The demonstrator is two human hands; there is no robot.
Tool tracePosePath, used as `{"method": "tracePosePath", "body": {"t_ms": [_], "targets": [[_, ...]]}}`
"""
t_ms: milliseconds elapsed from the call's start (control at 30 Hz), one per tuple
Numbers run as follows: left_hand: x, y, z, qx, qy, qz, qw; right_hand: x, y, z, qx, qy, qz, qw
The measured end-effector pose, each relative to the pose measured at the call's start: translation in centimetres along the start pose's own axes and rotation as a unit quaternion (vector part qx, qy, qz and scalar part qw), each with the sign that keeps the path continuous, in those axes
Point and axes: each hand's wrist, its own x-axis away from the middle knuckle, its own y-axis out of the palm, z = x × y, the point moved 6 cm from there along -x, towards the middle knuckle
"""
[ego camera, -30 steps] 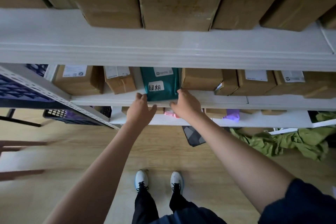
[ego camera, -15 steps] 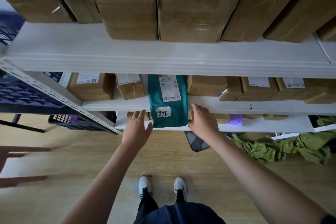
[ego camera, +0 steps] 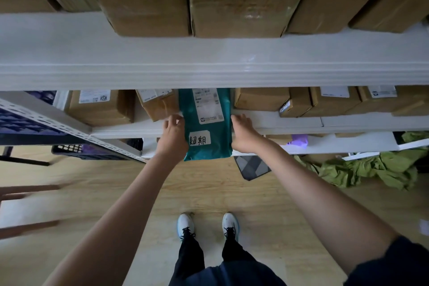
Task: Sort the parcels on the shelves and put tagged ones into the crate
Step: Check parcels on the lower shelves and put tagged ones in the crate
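Note:
A teal mailer parcel (ego camera: 205, 137) with a white shipping label and a handwritten white tag hangs halfway out over the front edge of the middle shelf (ego camera: 290, 123). My left hand (ego camera: 173, 137) grips its left edge and my right hand (ego camera: 242, 133) grips its right edge. Brown cardboard parcels (ego camera: 262, 98) with labels stand on the same shelf on both sides. A dark slatted crate (ego camera: 92, 150) sits low at the left, partly hidden behind the shelf frame.
Large cardboard boxes (ego camera: 234, 0) fill the upper shelf (ego camera: 209, 62). A lower shelf holds small parcels and a purple item (ego camera: 299, 140). Green cloth (ego camera: 362, 169) and a grey patterned mat (ego camera: 251, 166) lie on the wooden floor. My white shoes (ego camera: 207, 225) stand below.
The teal parcel has slid forward out of the shelf row, now overhanging the edge. Both hands shifted from its bottom corners to gripping its two sides.

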Motion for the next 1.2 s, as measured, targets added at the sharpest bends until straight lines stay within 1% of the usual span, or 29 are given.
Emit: {"method": "tracePosePath", "body": {"t_ms": [100,200,267,300,367,433,500,600,633,733,833,967,1133,1200], "targets": [[1.2,-0.2,-0.5,0.08,-0.022,0.02,0.996,1.2,0.3,0.4,-0.147,0.037,-0.018,0.988],[3.2,0.1,-1.5,0.19,-0.066,0.023,0.979,3.0,0.3,0.7,-0.273,0.059,-0.024,0.96],[4.6,0.6,-1.6,0.199,-0.072,0.017,0.977,4.1,0.7,1.0,-0.331,0.082,-0.009,0.94],[5.2,1.0,-1.6,0.21,-0.077,0.012,0.975,4.8,1.0,1.1,-0.342,0.093,-0.007,0.935],[6.6,2.4,-1.6,0.271,-0.107,-0.016,0.957,5.6,2.1,1.5,-0.319,0.101,-0.032,0.942],[7.7,3.9,-1.5,0.296,-0.129,-0.057,0.945,6.6,3.1,1.5,-0.265,0.083,-0.072,0.958],[8.7,4.9,-1.0,0.289,-0.121,-0.093,0.945,7.5,3.4,1.4,-0.214,0.059,-0.081,0.972],[9.6,5.3,-0.1,0.28,-0.096,-0.092,0.951,8.4,3.0,1.7,-0.145,0.044,-0.06,0.987],[9.8,5.2,0.2,0.26,-0.079,-0.084,0.959,8.7,2.6,1.9,-0.106,0.037,-0.05,0.992],[10.8,4.4,1.3,0.141,-0.018,-0.043,0.989,10.0,0.9,1.7,0.037,-0.005,0.002,0.999],[12.7,3.0,2.8,0.084,0.022,0.013,0.996,12.0,-1.5,1.0,0.117,-0.053,0.079,0.989],[15.5,0.4,5.2,0.047,0.06,0.085,0.993,15.2,-4.0,0.0,0.134,-0.093,0.137,0.977],[18.4,-3.4,7.0,0.024,0.042,0.162,0.986,17.9,-6.4,-2.7,0.098,-0.117,0.176,0.973],[19.5,-4.8,7.1,0.033,0.027,0.186,0.982,18.9,-7.1,-4.4,0.103,-0.129,0.195,0.967]]}}
